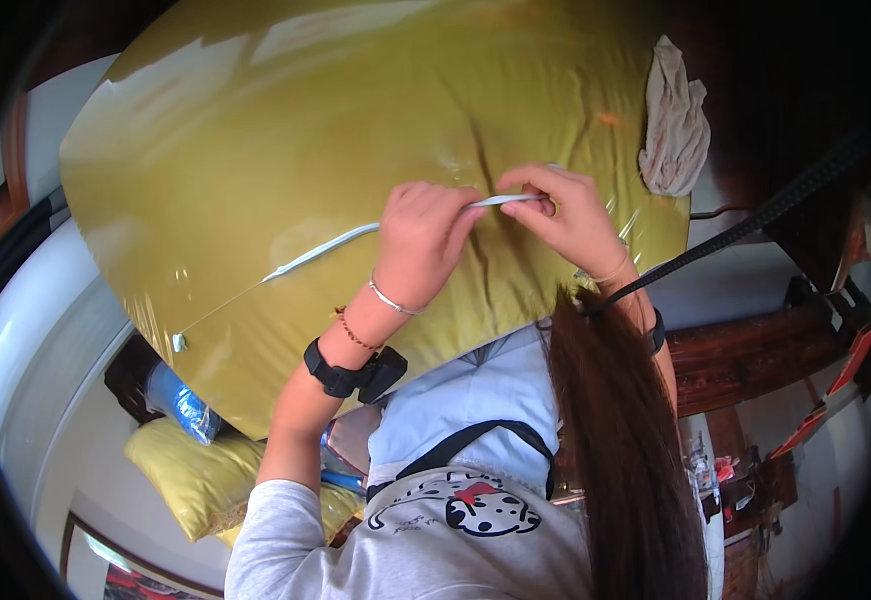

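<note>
A narrow, pale bluish-white strip (324, 247), looking like folded ribbon or fabric, stretches across the yellow-covered table. My left hand (424, 238) pinches it between thumb and fingers. Just to the right, my right hand (562, 212) is closed on the same strip, and a short length shows between the two hands. From the strip's left end a thin thread (221, 310) runs down to a small pale green piece (179, 342) near the table's left edge. Inside my right hand, the strip's other end is mostly hidden.
The yellow table cover (256, 130) is shiny and creased. A crumpled beige cloth (674, 125) lies at its right edge. A dark braided cord (746, 225) slants in from the right. Yellow cushions (191, 470) and a blue package (184, 402) sit below the table's left side.
</note>
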Available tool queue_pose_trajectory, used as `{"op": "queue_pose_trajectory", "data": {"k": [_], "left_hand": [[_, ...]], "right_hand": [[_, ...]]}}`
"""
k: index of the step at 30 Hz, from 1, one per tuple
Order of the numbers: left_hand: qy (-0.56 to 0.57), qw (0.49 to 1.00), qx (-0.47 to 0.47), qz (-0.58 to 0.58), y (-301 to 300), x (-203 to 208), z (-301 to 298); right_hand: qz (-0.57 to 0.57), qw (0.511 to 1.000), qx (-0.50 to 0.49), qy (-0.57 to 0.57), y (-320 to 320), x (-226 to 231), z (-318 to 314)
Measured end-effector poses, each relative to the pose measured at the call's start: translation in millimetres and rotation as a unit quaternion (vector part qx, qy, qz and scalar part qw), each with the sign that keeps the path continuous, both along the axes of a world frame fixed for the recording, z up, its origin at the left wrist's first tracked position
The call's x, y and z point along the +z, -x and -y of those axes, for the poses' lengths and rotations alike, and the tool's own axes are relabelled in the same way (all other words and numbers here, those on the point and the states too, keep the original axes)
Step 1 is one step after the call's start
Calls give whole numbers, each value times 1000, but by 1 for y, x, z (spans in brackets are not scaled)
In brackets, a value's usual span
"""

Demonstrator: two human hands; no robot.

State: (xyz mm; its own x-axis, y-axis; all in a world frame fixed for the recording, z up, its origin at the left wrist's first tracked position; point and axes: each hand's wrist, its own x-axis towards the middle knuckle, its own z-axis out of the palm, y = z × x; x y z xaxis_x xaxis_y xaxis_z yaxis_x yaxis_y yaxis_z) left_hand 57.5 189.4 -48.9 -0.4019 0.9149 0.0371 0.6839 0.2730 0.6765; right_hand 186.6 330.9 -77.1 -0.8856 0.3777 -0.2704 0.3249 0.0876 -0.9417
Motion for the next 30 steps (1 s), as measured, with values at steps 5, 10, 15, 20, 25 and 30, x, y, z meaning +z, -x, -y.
{"op": "queue_pose_trajectory", "data": {"k": [5, 10, 15, 20, 25, 30], "left_hand": [[50, 999, 0, -18, 5, 6, 13], [45, 998, 27, -29, 9, 7, 30], [38, 993, 68, -92, 18, 17, 49], [75, 976, 161, -123, 24, 19, 56], [118, 957, 170, -204, 27, 19, 44], [128, 962, 158, -183, 28, 23, 47]], "right_hand": [[-20, 1000, -13, 4, -9, -16, -11], [-16, 999, -51, -8, -17, -29, -23], [-40, 995, -91, -1, -5, -32, -21], [-85, 990, -107, 38, 19, -44, -11], [-64, 987, -147, 9, 22, -49, -5], [-13, 988, -106, -113, 4, -45, 9]]}}
